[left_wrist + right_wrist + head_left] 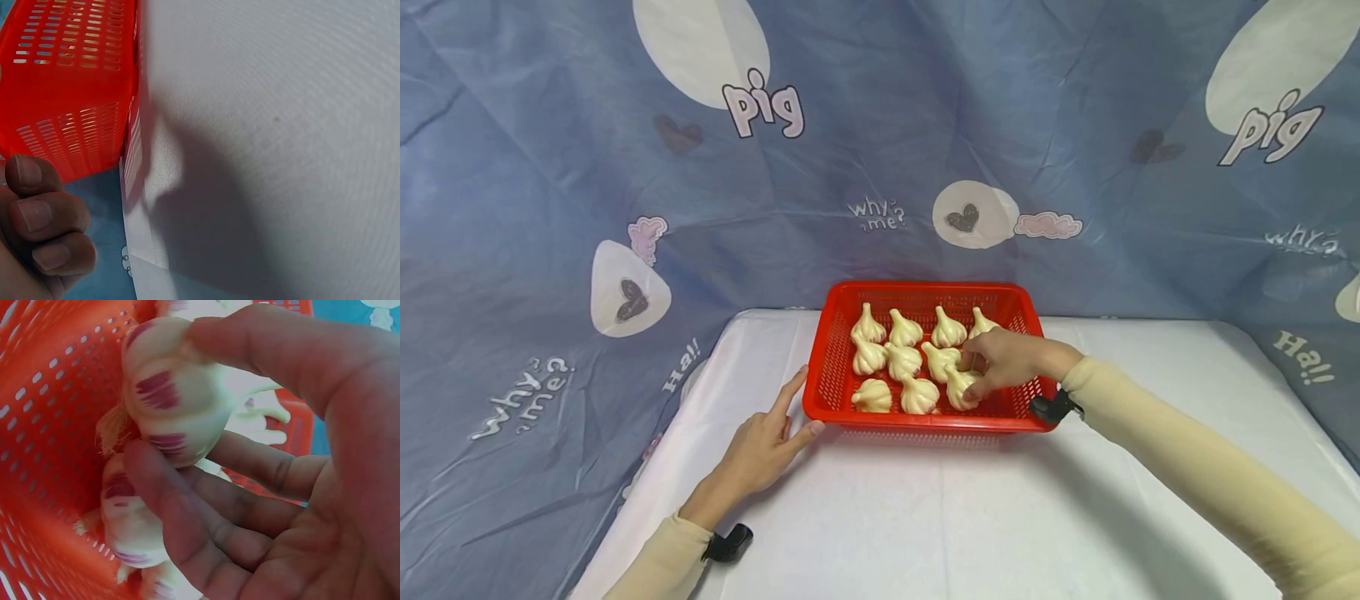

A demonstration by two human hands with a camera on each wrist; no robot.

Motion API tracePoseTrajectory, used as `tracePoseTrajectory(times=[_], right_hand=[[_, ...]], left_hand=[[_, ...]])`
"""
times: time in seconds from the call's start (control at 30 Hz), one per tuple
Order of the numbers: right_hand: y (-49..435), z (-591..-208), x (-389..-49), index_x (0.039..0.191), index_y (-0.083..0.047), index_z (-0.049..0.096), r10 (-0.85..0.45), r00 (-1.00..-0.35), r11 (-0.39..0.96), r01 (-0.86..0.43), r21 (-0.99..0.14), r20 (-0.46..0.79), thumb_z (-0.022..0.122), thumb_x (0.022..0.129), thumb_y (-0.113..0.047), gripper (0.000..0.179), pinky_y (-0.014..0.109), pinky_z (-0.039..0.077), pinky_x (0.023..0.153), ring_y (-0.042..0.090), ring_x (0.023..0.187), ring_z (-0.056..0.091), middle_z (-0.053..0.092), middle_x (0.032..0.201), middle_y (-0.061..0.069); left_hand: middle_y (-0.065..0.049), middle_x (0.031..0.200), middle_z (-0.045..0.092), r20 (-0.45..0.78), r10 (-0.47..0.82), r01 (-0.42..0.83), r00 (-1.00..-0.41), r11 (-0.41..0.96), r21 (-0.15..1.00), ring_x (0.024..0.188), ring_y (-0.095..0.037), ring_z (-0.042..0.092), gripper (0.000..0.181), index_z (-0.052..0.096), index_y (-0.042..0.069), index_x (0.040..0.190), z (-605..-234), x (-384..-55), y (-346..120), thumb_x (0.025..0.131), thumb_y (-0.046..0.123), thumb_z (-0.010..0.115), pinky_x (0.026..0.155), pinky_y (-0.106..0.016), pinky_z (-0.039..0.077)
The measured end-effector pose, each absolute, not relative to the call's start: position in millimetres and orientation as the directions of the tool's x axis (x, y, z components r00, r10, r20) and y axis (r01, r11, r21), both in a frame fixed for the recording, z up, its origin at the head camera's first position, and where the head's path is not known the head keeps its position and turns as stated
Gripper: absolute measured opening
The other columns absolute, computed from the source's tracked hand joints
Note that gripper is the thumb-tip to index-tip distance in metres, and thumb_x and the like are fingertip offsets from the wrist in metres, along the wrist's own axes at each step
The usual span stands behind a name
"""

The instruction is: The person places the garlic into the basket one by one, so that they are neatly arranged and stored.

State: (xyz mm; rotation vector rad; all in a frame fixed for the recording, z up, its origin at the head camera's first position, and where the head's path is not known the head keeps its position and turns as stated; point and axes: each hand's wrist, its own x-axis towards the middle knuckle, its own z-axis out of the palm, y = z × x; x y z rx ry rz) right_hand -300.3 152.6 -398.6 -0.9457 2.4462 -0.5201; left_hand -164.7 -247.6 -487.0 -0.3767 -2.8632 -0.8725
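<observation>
Several cream garlic bulbs [904, 362] lie in loose rows inside a red perforated plastic basket [917, 422] on the white table. My right hand [1011, 360] reaches in over the basket's right side and pinches one garlic bulb [178, 394] between thumb and fingertips. Purple streaks mark that bulb, and roots hang at its base. At the front left corner, my left hand [758, 450] touches the rim, its index finger straight along the left side and its thumb at the front. The other left fingers [53, 215] are loosely bent beside the basket wall.
A blue printed cloth [850, 150] hangs right behind the basket and around the table. White cloth covers the tabletop [880, 517]. Both wrists carry a black strap device [728, 543].
</observation>
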Motion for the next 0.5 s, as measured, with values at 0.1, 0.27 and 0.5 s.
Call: tracePoseTrajectory(times=[0.1, 0.27, 0.5], right_hand=[[151.9, -402.5, -301.3, 0.108, -0.008, 0.072, -0.692, -0.659, 0.702, -0.519, -0.488, -0.295, 0.092, 0.081, -0.031, 0.041, 0.033, 0.054, 0.082, 0.014, 0.087, 0.064, 0.072, 0.094, 0.001], [151.6, -405.1, -302.0, 0.103, -0.009, 0.073, -0.686, -0.664, 0.710, -0.521, -0.474, -0.297, 0.094, 0.077, -0.031, 0.040, 0.032, 0.054, 0.079, 0.013, 0.084, 0.064, 0.072, 0.090, 0.001], [150.7, -405.6, -303.1, 0.097, -0.010, 0.073, -0.670, -0.669, 0.731, -0.518, -0.444, -0.322, 0.092, 0.082, -0.038, 0.038, 0.031, 0.055, 0.077, 0.012, 0.083, 0.066, 0.074, 0.089, 0.000]], left_hand=[[0.015, 0.055, 0.036, 0.185, 0.199, 0.268, -0.963, 0.803, 0.533, 0.049, -0.002, 0.031, 0.083, 0.026, 0.034, 0.169, -486.2, -164.4, -247.8, 0.100, 0.048, 0.071, 0.050, -0.026, 0.030], [0.015, 0.055, 0.036, 0.184, 0.198, 0.267, -0.963, 0.803, 0.532, 0.049, -0.002, 0.031, 0.084, 0.026, 0.034, 0.169, -486.6, -164.3, -247.8, 0.100, 0.048, 0.071, 0.050, -0.026, 0.030], [0.015, 0.055, 0.036, 0.192, 0.199, 0.272, -0.961, 0.800, 0.535, 0.048, -0.002, 0.031, 0.084, 0.026, 0.034, 0.169, -487.8, -164.1, -247.7, 0.100, 0.047, 0.071, 0.050, -0.025, 0.030]])
